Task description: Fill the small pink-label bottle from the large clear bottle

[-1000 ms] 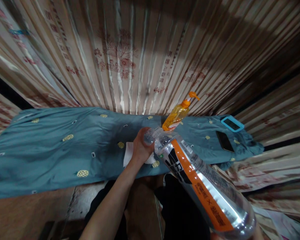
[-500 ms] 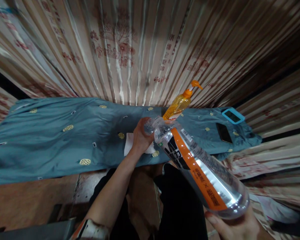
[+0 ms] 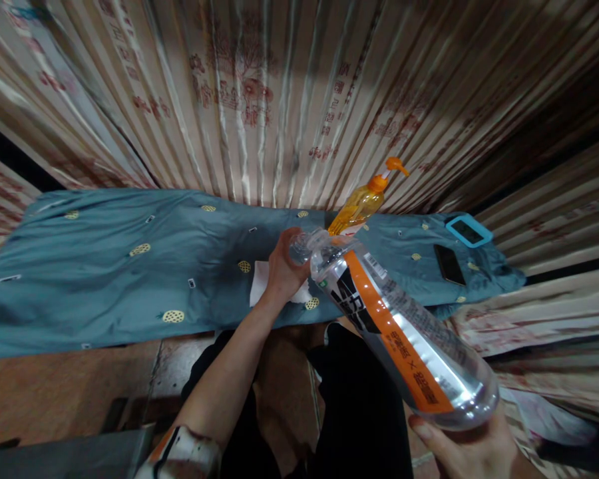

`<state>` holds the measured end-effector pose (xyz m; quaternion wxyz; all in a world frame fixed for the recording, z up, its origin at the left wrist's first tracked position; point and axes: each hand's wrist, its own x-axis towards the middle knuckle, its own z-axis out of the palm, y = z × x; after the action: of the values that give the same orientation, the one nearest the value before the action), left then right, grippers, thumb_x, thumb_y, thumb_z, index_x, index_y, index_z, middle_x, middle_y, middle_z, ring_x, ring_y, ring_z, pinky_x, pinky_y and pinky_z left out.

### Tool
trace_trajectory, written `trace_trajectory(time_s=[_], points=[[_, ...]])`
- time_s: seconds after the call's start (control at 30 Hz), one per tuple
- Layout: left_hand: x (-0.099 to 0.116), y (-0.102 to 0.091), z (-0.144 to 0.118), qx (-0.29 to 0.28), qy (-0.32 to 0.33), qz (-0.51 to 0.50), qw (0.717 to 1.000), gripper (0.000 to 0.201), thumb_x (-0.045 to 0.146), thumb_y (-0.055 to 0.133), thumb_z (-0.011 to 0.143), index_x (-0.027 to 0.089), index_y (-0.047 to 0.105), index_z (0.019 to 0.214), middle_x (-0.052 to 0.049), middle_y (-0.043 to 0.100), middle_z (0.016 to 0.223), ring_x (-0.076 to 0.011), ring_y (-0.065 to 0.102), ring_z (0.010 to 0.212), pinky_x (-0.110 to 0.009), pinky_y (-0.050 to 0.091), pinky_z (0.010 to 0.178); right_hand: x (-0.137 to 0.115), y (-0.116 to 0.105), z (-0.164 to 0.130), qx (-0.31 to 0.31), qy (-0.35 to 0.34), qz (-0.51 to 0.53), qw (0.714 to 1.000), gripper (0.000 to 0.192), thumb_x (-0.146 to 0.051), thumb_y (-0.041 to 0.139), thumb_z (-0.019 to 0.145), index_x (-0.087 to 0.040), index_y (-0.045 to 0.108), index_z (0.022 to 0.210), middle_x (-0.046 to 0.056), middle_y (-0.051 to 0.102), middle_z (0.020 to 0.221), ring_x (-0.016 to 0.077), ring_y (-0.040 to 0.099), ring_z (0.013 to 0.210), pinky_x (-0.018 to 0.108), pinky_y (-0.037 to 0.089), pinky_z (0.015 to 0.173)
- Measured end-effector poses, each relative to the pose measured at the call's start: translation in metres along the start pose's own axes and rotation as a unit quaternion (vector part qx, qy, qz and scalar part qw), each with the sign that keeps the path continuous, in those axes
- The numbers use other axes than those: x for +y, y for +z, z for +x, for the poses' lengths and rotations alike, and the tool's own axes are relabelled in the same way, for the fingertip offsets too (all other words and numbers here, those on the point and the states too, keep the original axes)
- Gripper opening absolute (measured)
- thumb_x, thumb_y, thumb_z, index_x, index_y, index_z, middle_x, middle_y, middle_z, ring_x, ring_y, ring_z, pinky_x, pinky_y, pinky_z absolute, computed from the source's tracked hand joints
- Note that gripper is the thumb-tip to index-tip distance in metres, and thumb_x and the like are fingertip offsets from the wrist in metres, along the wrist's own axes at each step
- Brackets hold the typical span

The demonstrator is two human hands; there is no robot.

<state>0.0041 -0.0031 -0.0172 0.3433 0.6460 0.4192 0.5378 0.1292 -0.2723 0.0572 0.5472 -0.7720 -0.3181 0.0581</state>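
Observation:
A large clear plastic bottle (image 3: 404, 326) with an orange, black and silver label slants across the view, its mouth pointing up and left. Its base rests in my right hand (image 3: 472, 446), closed around the underside. At the mouth end, my left hand (image 3: 287, 266) is wrapped round a small clear container (image 3: 302, 246), whose exact kind I cannot make out. The container and the bottle's mouth meet or overlap; whether they touch is unclear. Under my left hand lies a white tissue (image 3: 259, 283). Just behind the mouth stands an amber pump bottle (image 3: 357, 206) with an orange pump head.
A teal pineapple-print cloth (image 3: 100, 279) covers the long low surface. At its right end lie a black phone (image 3: 449, 265) and a blue-framed device (image 3: 469, 231). Patterned curtains (image 3: 289, 100) hang behind and to the right. A grey edge (image 3: 70, 456) shows at lower left.
The view has shifted slightly. Both hands keep their hold, and the large bottle stays tilted in nearly the same position.

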Motion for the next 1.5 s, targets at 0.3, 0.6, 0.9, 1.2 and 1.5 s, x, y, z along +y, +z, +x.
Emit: trace_trajectory(time_s=[0.3, 0.6, 0.9, 1.2, 1.5], points=[[0.001, -0.001, -0.001, 0.004, 0.0, -0.003, 1.0, 0.059, 0.028, 0.086, 0.071, 0.022, 0.056, 0.122, -0.007, 0.074, 0.119, -0.0256, 0.074, 0.108, -0.037, 0.059, 0.095, 0.003, 0.001, 0.0, 0.0, -0.008, 0.004, 1.0, 0.114, -0.068, 0.094, 0.048, -0.012, 0.058, 0.141, 0.015, 0.066, 0.128, 0.0336, 0.061, 0.116, 0.04, 0.052, 0.089], [0.001, -0.001, -0.001, -0.002, -0.01, -0.007, 1.0, 0.059, 0.022, 0.085, 0.07, 0.023, 0.056, 0.121, -0.006, 0.075, 0.116, -0.0258, 0.074, 0.107, -0.038, 0.059, 0.094, -0.005, 0.005, 0.001, -0.006, 0.006, 0.008, 1.0, 0.127, -0.069, 0.092, 0.05, -0.003, 0.047, 0.149, 0.02, 0.061, 0.132, 0.0371, 0.057, 0.117, 0.043, 0.048, 0.092], [0.001, 0.0, -0.002, -0.001, -0.017, -0.008, 1.0, 0.056, 0.022, 0.085, 0.069, 0.022, 0.058, 0.118, -0.006, 0.076, 0.115, -0.0254, 0.074, 0.106, -0.038, 0.06, 0.094, 0.008, 0.0, 0.004, -0.005, 0.025, 0.032, 0.999, 0.129, -0.064, 0.096, 0.042, -0.007, 0.049, 0.148, 0.027, 0.054, 0.145, 0.0494, 0.051, 0.13, 0.068, 0.038, 0.109], [0.002, -0.001, -0.003, 0.0, -0.013, 0.0, 1.0, 0.05, 0.022, 0.082, 0.07, 0.021, 0.059, 0.113, -0.007, 0.076, 0.114, -0.0253, 0.074, 0.105, -0.038, 0.059, 0.094, 0.041, -0.018, 0.015, -0.025, 0.064, 0.027, 0.997, 0.104, -0.042, 0.101, 0.036, -0.014, 0.059, 0.127, 0.019, 0.072, 0.116, 0.0377, 0.067, 0.104, 0.043, 0.058, 0.079], [0.002, 0.0, -0.003, -0.001, -0.003, -0.001, 1.0, 0.049, 0.022, 0.082, 0.069, 0.021, 0.059, 0.112, -0.007, 0.075, 0.114, -0.0241, 0.073, 0.103, -0.037, 0.059, 0.092, 0.04, -0.023, 0.018, -0.034, -0.01, -0.032, 0.999, 0.106, -0.05, 0.1, 0.039, -0.008, 0.062, 0.128, 0.024, 0.074, 0.113, 0.0445, 0.069, 0.103, 0.056, 0.054, 0.086]])
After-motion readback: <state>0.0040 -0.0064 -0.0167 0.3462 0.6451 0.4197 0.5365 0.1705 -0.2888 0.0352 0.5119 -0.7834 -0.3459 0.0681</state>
